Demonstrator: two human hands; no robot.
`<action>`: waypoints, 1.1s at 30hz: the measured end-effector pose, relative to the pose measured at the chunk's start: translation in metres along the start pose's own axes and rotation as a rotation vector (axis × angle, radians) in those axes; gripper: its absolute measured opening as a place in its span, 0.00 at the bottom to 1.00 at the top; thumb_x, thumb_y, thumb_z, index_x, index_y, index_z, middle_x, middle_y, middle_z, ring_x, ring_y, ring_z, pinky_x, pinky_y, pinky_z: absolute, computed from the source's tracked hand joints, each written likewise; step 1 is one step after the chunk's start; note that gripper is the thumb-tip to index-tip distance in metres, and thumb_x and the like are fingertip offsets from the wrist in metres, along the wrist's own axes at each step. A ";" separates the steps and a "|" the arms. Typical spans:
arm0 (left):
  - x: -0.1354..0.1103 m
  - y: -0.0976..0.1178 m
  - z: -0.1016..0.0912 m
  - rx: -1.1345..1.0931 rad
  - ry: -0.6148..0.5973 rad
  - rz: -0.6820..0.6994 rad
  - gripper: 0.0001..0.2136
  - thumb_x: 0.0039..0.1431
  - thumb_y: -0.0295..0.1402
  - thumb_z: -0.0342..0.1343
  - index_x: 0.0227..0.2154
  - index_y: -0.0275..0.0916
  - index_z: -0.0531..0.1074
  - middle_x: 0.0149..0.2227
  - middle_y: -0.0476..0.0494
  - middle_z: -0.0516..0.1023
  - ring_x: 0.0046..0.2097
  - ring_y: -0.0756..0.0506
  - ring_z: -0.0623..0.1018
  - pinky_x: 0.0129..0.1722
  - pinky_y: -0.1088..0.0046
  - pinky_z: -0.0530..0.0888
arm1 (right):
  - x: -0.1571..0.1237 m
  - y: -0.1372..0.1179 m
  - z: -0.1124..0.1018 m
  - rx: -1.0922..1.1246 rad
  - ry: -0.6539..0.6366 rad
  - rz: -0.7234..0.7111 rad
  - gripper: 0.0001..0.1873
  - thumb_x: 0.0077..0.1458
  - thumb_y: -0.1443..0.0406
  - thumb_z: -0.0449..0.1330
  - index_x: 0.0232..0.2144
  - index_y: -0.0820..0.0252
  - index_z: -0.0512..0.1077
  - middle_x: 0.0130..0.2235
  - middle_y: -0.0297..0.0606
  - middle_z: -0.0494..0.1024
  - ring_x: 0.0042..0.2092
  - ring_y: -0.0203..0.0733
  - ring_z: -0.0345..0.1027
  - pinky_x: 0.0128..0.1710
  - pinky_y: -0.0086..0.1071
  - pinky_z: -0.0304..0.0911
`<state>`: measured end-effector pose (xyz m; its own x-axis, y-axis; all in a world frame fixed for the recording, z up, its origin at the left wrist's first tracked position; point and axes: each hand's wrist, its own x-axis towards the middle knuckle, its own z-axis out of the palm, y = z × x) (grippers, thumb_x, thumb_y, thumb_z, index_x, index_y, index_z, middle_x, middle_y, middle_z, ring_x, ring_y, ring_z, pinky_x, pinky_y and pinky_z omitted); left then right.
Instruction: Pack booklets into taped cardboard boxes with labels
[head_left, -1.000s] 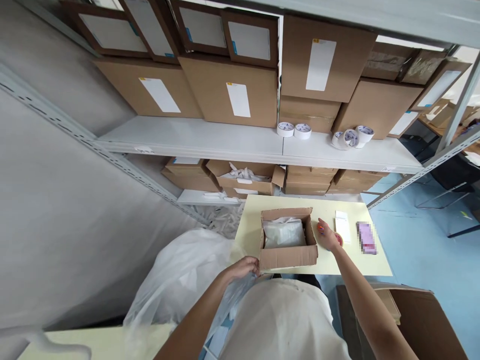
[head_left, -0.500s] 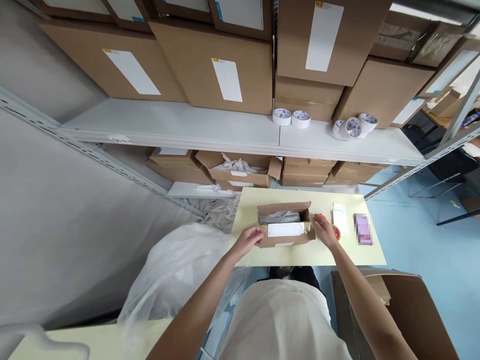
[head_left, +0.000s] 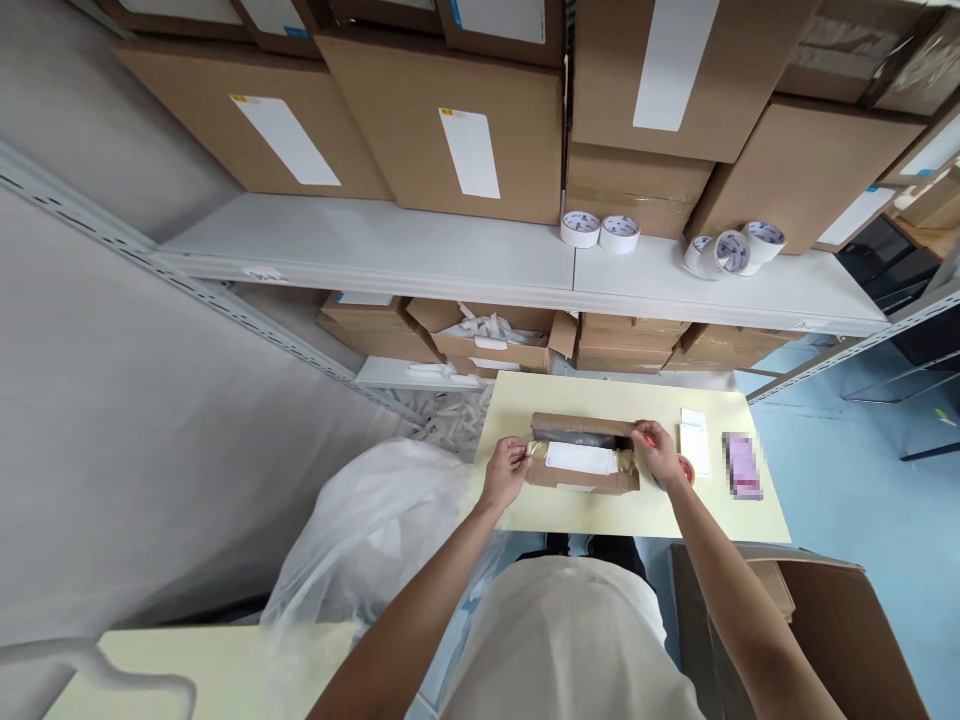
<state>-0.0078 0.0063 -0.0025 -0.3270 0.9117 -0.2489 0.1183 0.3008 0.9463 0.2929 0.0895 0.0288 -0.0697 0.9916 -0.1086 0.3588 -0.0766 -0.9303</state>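
A small cardboard box (head_left: 581,478) sits on a pale yellow table (head_left: 585,515). Its near flap, with a white label and old tape, is folded over the top; a dark gap stays along the far side. My left hand (head_left: 507,467) grips the box's left end with fingers curled. My right hand (head_left: 654,450) presses the right end of the flaps, fingers bent over the edge. A red tape roll (head_left: 684,468) lies just right of my right hand, partly hidden by it.
A white slip (head_left: 694,450) and a pink blurred item (head_left: 742,466) lie at the table's right. A big clear plastic bag (head_left: 367,540) bulges at left. An open carton (head_left: 832,620) stands lower right. Shelves hold brown cartons and white tape rolls (head_left: 600,230).
The open box showed a white bag inside; its near flap has since been folded shut. My left hand rose from the plastic bag to the box's left end, my right moved onto the right end.
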 end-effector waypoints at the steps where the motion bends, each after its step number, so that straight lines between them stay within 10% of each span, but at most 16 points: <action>1: 0.002 0.000 0.000 0.022 -0.014 0.007 0.16 0.51 0.30 0.56 0.44 0.40 0.63 0.41 0.41 0.78 0.44 0.45 0.80 0.51 0.62 0.74 | -0.002 0.002 0.000 -0.066 0.026 -0.008 0.18 0.49 0.50 0.61 0.34 0.57 0.71 0.48 0.45 0.74 0.49 0.49 0.70 0.50 0.44 0.68; 9: 0.000 0.009 0.007 0.544 -0.045 0.438 0.22 0.62 0.33 0.47 0.58 0.38 0.62 0.62 0.32 0.65 0.64 0.38 0.64 0.60 0.55 0.65 | -0.013 0.012 0.011 -0.119 0.016 0.021 0.17 0.52 0.55 0.58 0.42 0.57 0.69 0.48 0.47 0.73 0.50 0.50 0.72 0.49 0.44 0.70; 14: -0.004 0.028 0.032 0.946 -0.265 0.679 0.34 0.60 0.49 0.49 0.65 0.36 0.56 0.69 0.30 0.52 0.69 0.31 0.51 0.65 0.47 0.49 | -0.012 0.007 0.011 -0.073 -0.023 0.089 0.16 0.53 0.56 0.58 0.42 0.56 0.69 0.51 0.46 0.74 0.51 0.50 0.71 0.44 0.41 0.72; 23: -0.013 0.036 0.037 1.051 -0.115 0.606 0.37 0.61 0.50 0.48 0.66 0.32 0.51 0.69 0.25 0.47 0.69 0.28 0.48 0.63 0.44 0.49 | -0.011 0.015 0.006 -0.124 -0.021 0.030 0.15 0.54 0.59 0.57 0.45 0.55 0.70 0.51 0.45 0.72 0.50 0.49 0.70 0.45 0.42 0.71; 33: -0.016 0.038 0.055 1.191 -0.290 0.613 0.32 0.61 0.48 0.48 0.65 0.40 0.56 0.67 0.33 0.57 0.68 0.33 0.56 0.65 0.48 0.47 | -0.015 0.033 -0.013 -0.247 -0.035 -0.045 0.15 0.58 0.58 0.52 0.46 0.53 0.69 0.51 0.42 0.72 0.52 0.49 0.67 0.47 0.43 0.67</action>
<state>0.0537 0.0187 0.0256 0.2579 0.9657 -0.0315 0.9468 -0.2461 0.2075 0.3177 0.0739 0.0046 -0.1213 0.9890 -0.0850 0.5712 -0.0004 -0.8208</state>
